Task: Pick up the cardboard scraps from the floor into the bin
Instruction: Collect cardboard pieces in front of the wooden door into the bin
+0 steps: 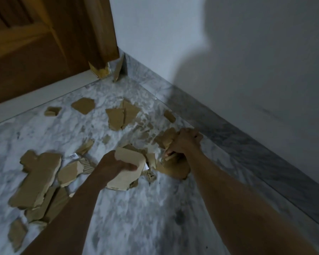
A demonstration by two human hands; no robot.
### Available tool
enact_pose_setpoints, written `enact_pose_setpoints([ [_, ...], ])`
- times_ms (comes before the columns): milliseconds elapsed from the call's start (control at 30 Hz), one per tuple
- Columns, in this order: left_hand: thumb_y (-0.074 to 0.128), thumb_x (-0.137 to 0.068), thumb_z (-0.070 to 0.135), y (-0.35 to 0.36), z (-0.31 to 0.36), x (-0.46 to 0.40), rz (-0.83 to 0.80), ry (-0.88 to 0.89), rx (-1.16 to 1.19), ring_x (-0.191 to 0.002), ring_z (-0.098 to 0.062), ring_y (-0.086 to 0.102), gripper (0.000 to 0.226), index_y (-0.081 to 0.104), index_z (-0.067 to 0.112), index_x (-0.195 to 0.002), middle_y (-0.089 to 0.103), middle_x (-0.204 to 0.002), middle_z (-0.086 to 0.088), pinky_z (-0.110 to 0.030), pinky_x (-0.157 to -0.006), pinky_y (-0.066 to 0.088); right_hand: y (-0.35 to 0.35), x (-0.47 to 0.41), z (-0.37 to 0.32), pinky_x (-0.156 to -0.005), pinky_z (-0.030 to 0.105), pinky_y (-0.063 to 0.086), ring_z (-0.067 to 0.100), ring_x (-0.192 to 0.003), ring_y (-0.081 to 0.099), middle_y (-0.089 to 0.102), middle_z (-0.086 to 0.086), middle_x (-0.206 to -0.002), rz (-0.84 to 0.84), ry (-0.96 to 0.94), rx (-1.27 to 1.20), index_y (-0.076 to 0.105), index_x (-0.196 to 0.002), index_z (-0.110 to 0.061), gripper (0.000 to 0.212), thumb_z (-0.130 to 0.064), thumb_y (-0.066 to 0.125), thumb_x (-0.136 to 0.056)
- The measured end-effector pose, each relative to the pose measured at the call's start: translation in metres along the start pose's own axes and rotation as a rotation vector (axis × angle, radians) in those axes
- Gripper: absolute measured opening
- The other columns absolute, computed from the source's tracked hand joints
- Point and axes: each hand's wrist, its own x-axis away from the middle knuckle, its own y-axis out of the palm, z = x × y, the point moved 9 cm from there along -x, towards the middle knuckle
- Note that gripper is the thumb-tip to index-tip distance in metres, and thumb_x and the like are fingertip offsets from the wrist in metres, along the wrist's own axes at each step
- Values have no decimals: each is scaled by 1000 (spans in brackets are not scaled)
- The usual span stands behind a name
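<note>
So the marble floor (129, 214) takes up most of the view, with a white wall (228, 52) on the right and a wooden door (35, 52) top left. Cardboard scraps are all over it. The biggest slab (39, 179) lies at the left with a couple of strips tucked under it, a mid-size pair (121, 115) sits up toward the corner, and small bits trail along the skirting and into the door corner (118, 69).

Both hands are loaded. The left hand (116, 166) has thumb and fingers wrapped around a pale, fairly large piece (127, 168), held just above the floor. The right hand (185, 142) is fisted tight around a bunch of smaller scraps (166, 138) sticking out on its left side.

What could go wrong: that right fist looks stuffed, so reaching for one more piece probably means loosening it and dropping a few (torn edges slide against each other easily). The left piece is held near one edge, so it could flop or snag on the scraps under it.

The bin isn't in view anywhere, so I can't say how far the carry is. The picture is dim and smeared, so I can't count what's in the right hand. There's also something shiny and whitish (74, 155) near the left wrist; can't tell what.
</note>
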Motion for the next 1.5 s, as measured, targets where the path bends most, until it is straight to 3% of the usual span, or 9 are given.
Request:
enact_pose_setpoints([
  [133, 88, -64, 2, 0, 0, -4, -3, -21, -8, -84, -26, 71, 34, 72, 21, -88, 76, -88, -5, -42, -75, 59, -17, 11, -3, -107, 61, 30, 45, -146, 2, -8, 16, -161, 56, 18, 53, 4, -155, -23, 131, -51, 90, -60],
  [300, 92, -55, 7, -1, -6, 0, -5, -24, 54, -89, -26, 71, 48, 72, 20, -97, 76, -94, -7, -37, -70, 59, -3, 2, -2, -108, 76, 11, 57, -142, -17, -27, 20, -159, -40, 19, 76, -19, -154, -29, 146, -62, 86, -58],
  [533, 89, -43, 21, -3, -10, 2, -3, -24, 76, -95, -26, 69, 65, 69, 23, -104, 75, -100, -4, -45, -82, 60, -1, -1, -6, -110, 64, 25, 46, -147, -2, -13, 17, -160, -38, -41, -32, -17, -154, -30, 149, -59, 89, -54],
  [767, 89, -42, 21, -2, -9, 0, 0, -27, 64, -96, -26, 70, 70, 71, 21, -109, 76, -101, -4, -45, -82, 61, 5, -6, -12, -116, 49, 28, 40, -147, 18, 5, 21, -162, -46, -85, -68, -7, -157, -15, 148, -58, 90, -53],
  [900, 88, -41, 17, -1, -7, -1, -9, -40, 75, -95, -27, 69, 67, 71, 20, -106, 75, -99, -6, -47, -84, 60, 5, 3, -14, -111, 54, 32, 46, -145, 14, 5, 21, -161, 3, -124, -46, 13, -155, -18, 129, -55, 89, -57],
  [1100, 90, -41, 21, 2, -9, 2, -8, -31, 97, -98, -28, 68, 76, 68, 19, -115, 73, -105, -6, -48, -84, 59, 13, 16, -20, -108, 38, 37, 30, -136, 44, 44, 9, -150, -10, -275, -6, 36, -148, -15, 89, -50, 77, -78],
  [1200, 91, -44, 20, 0, -10, 5, 9, -14, 134, -99, -29, 68, 74, 68, 17, -114, 73, -106, -8, -48, -85, 59, 22, 14, -6, -108, 38, 42, 29, -129, 52, 55, 9, -140, -45, -259, -147, 50, -140, -14, 66, -47, 68, -86],
  [1367, 94, -50, 14, -9, -21, 11, 65, -40, 367, -99, -33, 70, 65, 71, 7, -110, 74, -107, -15, -47, -81, 60, -3, 19, 19, -99, 38, 52, 23, -108, 65, 68, 2, -118, -83, -271, -530, 71, -119, -10, 41, -26, 79, -82],
  [1500, 83, -68, 4, -16, -28, 20, 82, -36, 605, -98, -38, 70, 48, 71, 9, -114, 74, -109, -17, -49, -73, 61, -19, 34, 34, -66, 32, 60, 23, -77, 74, 77, 11, -92, -188, -168, -968, 76, -90, -7, 36, -8, 91, -58],
])
